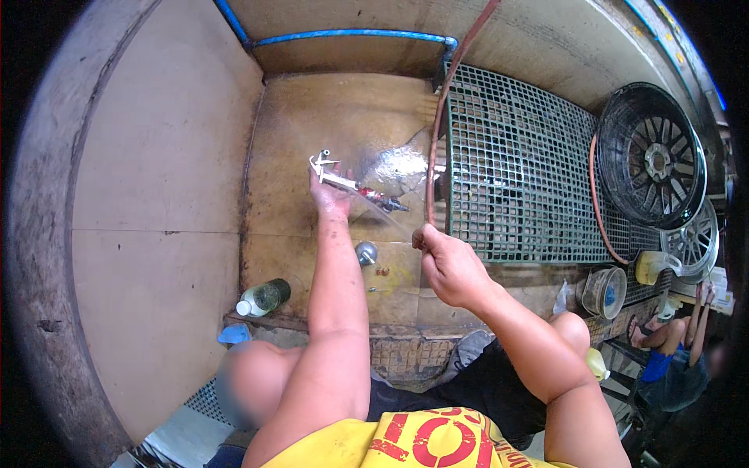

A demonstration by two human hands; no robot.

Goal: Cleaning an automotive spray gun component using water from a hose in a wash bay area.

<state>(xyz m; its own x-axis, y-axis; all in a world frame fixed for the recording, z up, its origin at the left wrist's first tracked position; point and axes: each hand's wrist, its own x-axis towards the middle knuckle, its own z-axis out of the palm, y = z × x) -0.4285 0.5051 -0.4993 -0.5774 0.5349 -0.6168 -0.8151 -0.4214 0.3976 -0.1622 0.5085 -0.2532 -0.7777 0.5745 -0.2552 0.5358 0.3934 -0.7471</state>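
- First, left of left forearm [337, 288]: capped bottle [269, 297].
- Next, right hand [452, 269]: closed around red hose [434, 171], directing thin water jet [386, 216] toward spray gun [339, 181].
- Just right of left forearm: grey rounded part [366, 253] on wet brown surface [304, 113].
- Farther, left hand [331, 204]: closed on spray gun, over that surface.
- Beyond, along wall [351, 57]: blue pipe [351, 33].

Spray gun [337, 180], centre of frame: silver-white body, red and black fittings at one end.
Hose [435, 148], upper centre: reddish brown.
Grating [515, 168], right of centre: green, close square grid.
Wheel [655, 214], upper right: black, radiating spokes.
Pipe [351, 34], top: bright blue.
Floor [312, 109], centre: mottled tan-brown.
Wall panel [172, 132], upper left: plain greyish beige.
Bottle [273, 293], lower left: dark green, white cap.
Shirt [351, 437], bottom: yellow, red lettering.
Shorts [656, 366], lower right: blue.
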